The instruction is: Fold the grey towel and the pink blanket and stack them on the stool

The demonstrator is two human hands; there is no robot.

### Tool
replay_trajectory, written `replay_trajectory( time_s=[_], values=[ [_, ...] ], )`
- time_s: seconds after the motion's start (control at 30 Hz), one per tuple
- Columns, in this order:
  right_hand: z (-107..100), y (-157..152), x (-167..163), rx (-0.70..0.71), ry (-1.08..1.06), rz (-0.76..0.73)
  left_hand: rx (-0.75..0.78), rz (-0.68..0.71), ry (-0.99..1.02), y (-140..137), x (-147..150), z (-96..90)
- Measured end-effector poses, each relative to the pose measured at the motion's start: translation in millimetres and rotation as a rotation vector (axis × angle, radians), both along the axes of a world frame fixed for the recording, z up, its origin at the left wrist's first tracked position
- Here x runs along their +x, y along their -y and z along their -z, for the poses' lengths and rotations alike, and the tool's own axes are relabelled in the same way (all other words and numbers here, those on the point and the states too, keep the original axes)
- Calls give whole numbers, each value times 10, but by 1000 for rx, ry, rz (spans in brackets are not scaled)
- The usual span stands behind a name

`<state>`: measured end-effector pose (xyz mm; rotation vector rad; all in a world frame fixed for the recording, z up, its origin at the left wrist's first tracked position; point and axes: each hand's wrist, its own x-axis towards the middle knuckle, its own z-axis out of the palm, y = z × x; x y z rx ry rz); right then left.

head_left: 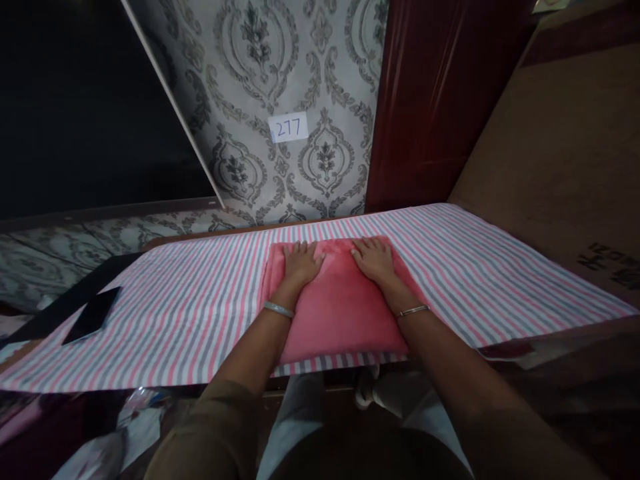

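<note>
A folded pink-red towel (340,313) lies flat on a striped cloth (200,300) that covers the table. My left hand (302,263) rests palm down on the towel's far left part, fingers spread. On its far right part lies my right hand (374,259), also flat with the fingers apart. Both hands touch the upper surface of the towel and grip nothing. Layered folded edges show along the towel's left side. Each of my wrists has a bracelet on it.
A black smartphone (93,315) lies on the cloth at the left. Behind it is a large dark television screen (95,113). A big cardboard box (565,147) stands at the right, beside a dark red panel (440,87). The patterned wall bears a paper label (289,127) reading 277.
</note>
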<state>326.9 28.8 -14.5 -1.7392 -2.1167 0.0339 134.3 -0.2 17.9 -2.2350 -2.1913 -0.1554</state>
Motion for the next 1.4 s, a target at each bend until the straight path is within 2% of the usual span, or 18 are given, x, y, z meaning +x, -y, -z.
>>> replay_trajectory(
  time_s=[0.1,0.27,0.4,0.53,0.63,0.73,0.8,0.87,1.1,1.2,1.3,1.4],
  values=[
    [96,-9,67,13,18,-4,-5,-13,-34,-9,-245,43],
    [104,-45,99,43,19,-16,-74,-63,2,-69,-533,17],
    [108,-29,96,54,-15,-23,-100,-152,119,-70,-641,47],
    [10,-1,129,41,-159,-69,-83,-165,151,-53,-662,67],
    [-106,148,140,24,-439,-218,-70,-143,181,-36,-656,75],
    [-164,446,101,-85,-663,-523,-50,-131,198,-27,-653,85],
    [-149,651,56,-170,-685,-718,-48,-129,200,-30,-651,91],
    [-105,796,13,-183,-655,-805,-48,-128,195,-37,-650,95],
    [40,884,-90,37,-464,-807,-45,-123,176,-54,-661,109],
    [58,909,-123,109,-446,-816,-50,-124,179,-51,-659,106],
    [66,920,-132,76,-529,-755,-51,-129,185,-46,-656,105],
    [81,901,-108,1,-703,-674,-43,-122,191,-39,-657,103]
  ],
)
